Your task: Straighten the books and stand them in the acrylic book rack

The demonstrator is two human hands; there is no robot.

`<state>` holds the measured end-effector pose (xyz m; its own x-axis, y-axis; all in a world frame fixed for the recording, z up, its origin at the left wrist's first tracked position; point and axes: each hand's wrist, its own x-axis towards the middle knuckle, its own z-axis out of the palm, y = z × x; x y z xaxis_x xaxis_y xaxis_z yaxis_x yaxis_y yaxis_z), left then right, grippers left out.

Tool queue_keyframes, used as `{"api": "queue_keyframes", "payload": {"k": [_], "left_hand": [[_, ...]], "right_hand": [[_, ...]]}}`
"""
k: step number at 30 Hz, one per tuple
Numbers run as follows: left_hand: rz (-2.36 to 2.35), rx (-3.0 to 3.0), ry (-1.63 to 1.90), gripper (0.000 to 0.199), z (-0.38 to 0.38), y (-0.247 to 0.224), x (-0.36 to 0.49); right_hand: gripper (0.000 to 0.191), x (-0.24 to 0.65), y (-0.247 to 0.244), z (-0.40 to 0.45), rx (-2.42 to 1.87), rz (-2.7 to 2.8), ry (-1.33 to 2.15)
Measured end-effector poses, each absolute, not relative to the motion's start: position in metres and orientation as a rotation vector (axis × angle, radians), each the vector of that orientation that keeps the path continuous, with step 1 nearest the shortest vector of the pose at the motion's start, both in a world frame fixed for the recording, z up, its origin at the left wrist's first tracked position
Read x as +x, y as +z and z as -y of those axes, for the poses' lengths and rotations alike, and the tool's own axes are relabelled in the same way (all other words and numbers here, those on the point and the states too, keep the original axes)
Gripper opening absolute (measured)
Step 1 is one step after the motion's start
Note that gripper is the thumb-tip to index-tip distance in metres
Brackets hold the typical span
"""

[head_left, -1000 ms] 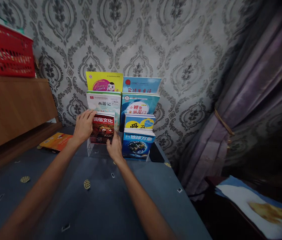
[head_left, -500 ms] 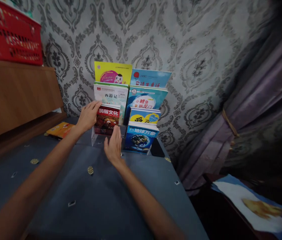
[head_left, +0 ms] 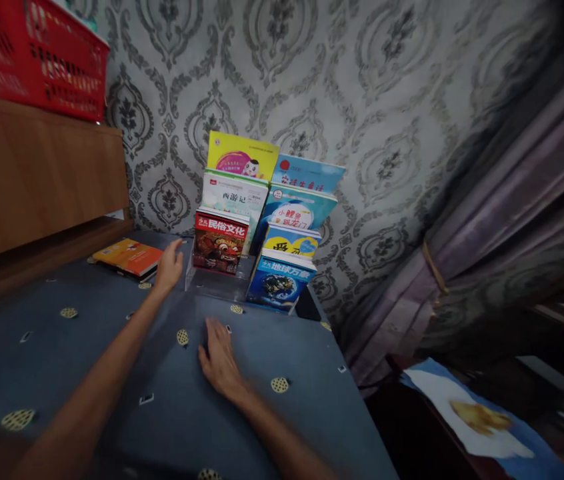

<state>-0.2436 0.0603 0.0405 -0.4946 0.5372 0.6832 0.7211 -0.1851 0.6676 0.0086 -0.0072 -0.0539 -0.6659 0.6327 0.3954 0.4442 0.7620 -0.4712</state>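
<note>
A clear book stand [head_left: 217, 287] holds two columns of upright picture books against the wall. In its left column a red-covered book [head_left: 221, 243] is in front, with a white book [head_left: 235, 193] and a yellow book [head_left: 243, 152] behind. The right column has a blue book with a globe [head_left: 282, 283] in front of other books. My left hand [head_left: 169, 267], open and empty, is between the stand and an orange book [head_left: 129, 257] lying flat. My right hand [head_left: 219, 360] is over the tablecloth in front of the stand, fingers extended, holding nothing.
A dark blue patterned cloth [head_left: 202, 413] covers the table. At the left is a wooden cabinet [head_left: 42, 180] with a red basket [head_left: 62, 60] on top. A dark flat object [head_left: 308, 305] lies behind the blue book. Purple curtains [head_left: 402, 293] hang at the right.
My left hand has let go of the red book's edge and moved left and down. My right hand has drawn back toward me from the stand. The view has shifted slightly.
</note>
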Motion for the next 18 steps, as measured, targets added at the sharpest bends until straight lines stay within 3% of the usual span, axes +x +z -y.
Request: {"api": "queue_keyframes", "payload": {"k": [18], "left_hand": [[1.824, -1.457, -1.686, 0.044, -0.1, 0.084, -0.213]], "right_hand": [[0.055, 0.015, -0.07, 0.003, -0.785, 2.451, 0.154]]}}
